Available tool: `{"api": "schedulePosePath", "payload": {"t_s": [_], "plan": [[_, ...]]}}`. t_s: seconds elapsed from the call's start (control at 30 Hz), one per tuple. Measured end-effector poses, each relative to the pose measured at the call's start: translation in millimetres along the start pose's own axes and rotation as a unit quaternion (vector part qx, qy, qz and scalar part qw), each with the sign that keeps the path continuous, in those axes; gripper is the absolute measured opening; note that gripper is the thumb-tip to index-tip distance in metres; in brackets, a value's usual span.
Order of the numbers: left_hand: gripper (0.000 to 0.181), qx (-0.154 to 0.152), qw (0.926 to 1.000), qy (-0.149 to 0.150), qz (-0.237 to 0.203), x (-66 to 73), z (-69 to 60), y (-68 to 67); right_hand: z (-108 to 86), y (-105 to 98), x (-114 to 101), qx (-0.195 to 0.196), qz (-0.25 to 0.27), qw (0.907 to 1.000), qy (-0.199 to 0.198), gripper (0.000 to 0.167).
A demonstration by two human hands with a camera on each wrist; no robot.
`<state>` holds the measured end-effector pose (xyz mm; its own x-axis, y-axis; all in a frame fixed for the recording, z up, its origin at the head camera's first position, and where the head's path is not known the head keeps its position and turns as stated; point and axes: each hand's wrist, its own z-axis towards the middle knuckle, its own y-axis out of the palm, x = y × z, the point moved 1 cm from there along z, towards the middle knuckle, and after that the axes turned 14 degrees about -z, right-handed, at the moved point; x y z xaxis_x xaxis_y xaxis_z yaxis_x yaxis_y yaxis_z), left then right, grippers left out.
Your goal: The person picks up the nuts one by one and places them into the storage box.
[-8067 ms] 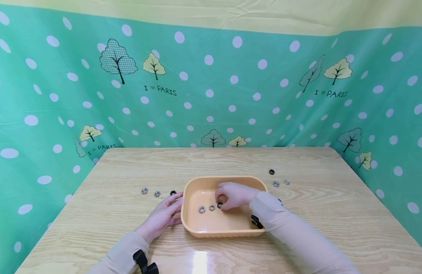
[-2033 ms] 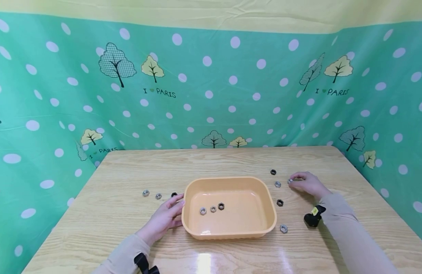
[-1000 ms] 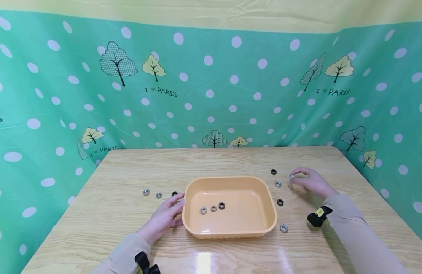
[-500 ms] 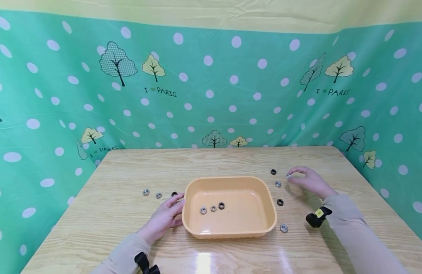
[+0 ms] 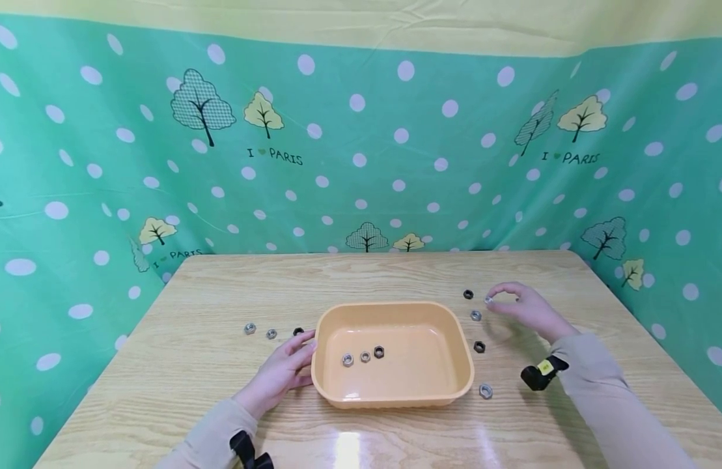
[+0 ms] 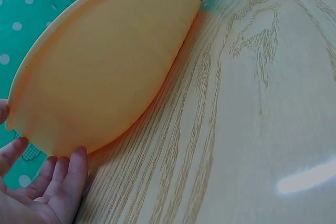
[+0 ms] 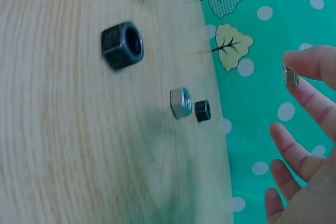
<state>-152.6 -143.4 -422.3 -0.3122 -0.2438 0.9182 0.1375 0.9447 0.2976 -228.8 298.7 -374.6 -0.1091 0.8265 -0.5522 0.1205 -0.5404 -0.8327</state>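
Note:
Between thumb and index finger, my right hand (image 5: 527, 309) pinches a small silver hex nut (image 7: 290, 75) above the table, its other fingers spread in the right wrist view. My left hand (image 5: 281, 374) touches the left outer wall of a peach-coloured plastic tub (image 5: 396, 394), fingertips against its side in the left wrist view. Inside the tub lie a larger silver nut (image 5: 347, 359), a smaller silver nut (image 5: 365, 356) and a black nut (image 5: 379, 352), in a row. Below and left of my right hand are a silver nut (image 5: 475, 315) and a black nut (image 5: 468, 294).
Right of the tub lie another black nut (image 5: 480, 346) and a large silver nut (image 5: 485, 391). Left of it sit two silver nuts, one the outer nut (image 5: 250, 328), and a black nut (image 5: 299, 331) by my left fingers. A green patterned curtain (image 5: 361, 163) surrounds the wooden table (image 5: 249, 280).
The right hand left the tub, took hold of the silver nut at the far right, lifted it and moved slightly left with it. The left hand has stayed at the tub.

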Motion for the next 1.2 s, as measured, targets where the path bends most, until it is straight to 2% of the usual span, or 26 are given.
{"api": "schedulePosePath", "payload": {"t_s": [0.33, 0.7, 0.97, 1.2], "plan": [[0.060, 0.000, 1.0000, -0.001, 0.002, 0.4, -0.3, 0.4, -5.0, -0.2, -16.0, 0.012, -0.011, 0.9991, -0.040, 0.032], [0.060, -0.001, 1.0000, 0.001, -0.001, -0.8, 0.6, -0.8, -6.7, 2.1, -22.5, 0.016, -0.010, 0.9985, -0.051, 0.027], [0.061, -0.001, 1.0000, -0.001, -0.003, -1.6, 0.6, -1.3, -9.1, 5.2, -26.6, 0.013, 0.005, 0.9972, -0.073, 0.025], [0.058, 0.008, 1.0000, -0.001, -0.002, -1.6, 0.2, -0.2, -10.5, 9.0, -32.6, 0.016, -0.006, 0.9957, -0.091, 0.019]]}}
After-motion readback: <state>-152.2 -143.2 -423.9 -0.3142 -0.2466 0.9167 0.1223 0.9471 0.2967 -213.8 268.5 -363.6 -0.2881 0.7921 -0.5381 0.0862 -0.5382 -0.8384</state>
